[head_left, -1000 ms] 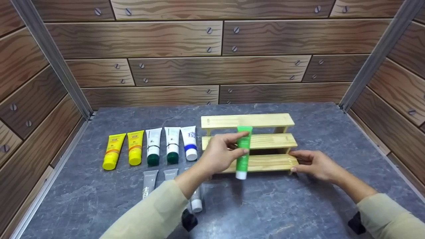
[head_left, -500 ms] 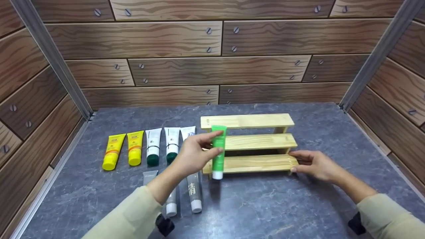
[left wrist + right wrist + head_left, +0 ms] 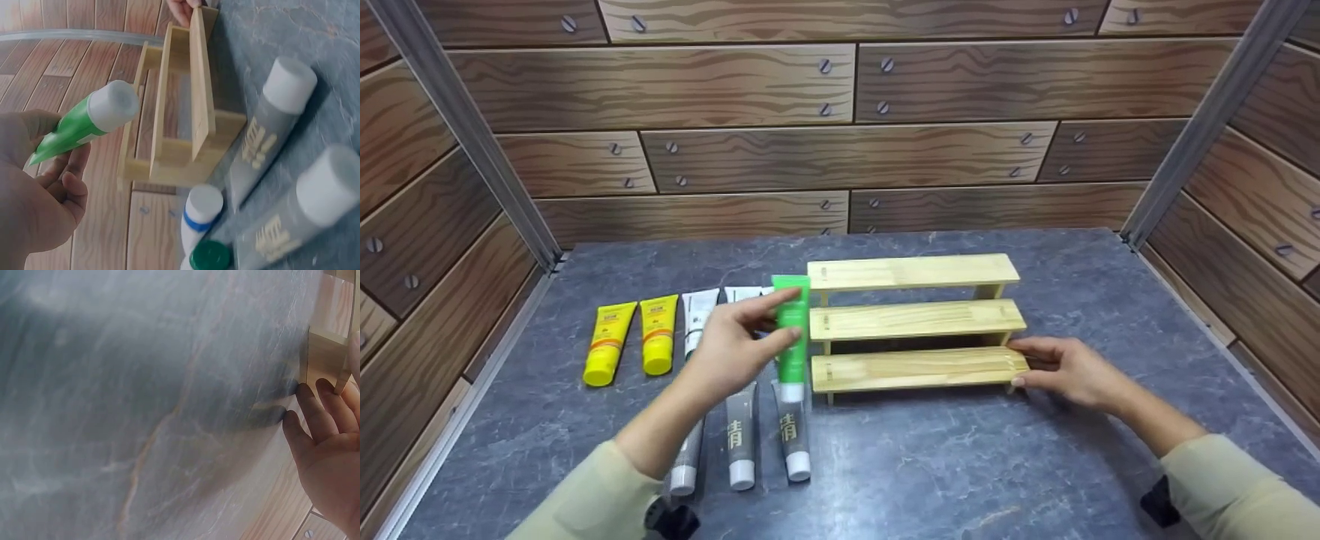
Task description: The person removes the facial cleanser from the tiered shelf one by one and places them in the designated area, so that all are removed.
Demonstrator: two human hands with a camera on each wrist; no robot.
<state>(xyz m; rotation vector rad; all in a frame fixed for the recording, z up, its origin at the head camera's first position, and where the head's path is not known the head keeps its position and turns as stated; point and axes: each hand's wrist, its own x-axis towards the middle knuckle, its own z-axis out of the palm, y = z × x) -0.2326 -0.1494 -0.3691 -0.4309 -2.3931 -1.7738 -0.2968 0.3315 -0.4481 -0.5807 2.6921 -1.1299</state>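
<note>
My left hand [image 3: 733, 349] pinches a green squeeze tube [image 3: 793, 361] between thumb and fingers, white cap pointing down. It hangs above the table, just left of a three-step wooden display rack [image 3: 915, 319]. In the left wrist view the tube's cap [image 3: 115, 106] faces the rack, which stands apart from it. My right hand [image 3: 1076, 375] holds the right end of the rack's lowest step, thumb in front and fingers by the end. In the right wrist view those fingers [image 3: 318, 413] reach down beside the rack's leg [image 3: 326, 354]. All three visible steps are bare.
Left of the rack lie two yellow tubes [image 3: 658, 334], white tubes [image 3: 701, 307] partly covered by my left hand, and grey tubes [image 3: 741, 442] nearer the front. They lie on the dark marbled table [image 3: 930, 457]. Wood-patterned walls [image 3: 735, 86] enclose the back and sides.
My left hand has carried the green tube leftward, from in front of the rack's middle to past its left end. The right hand stays at the rack's right end.
</note>
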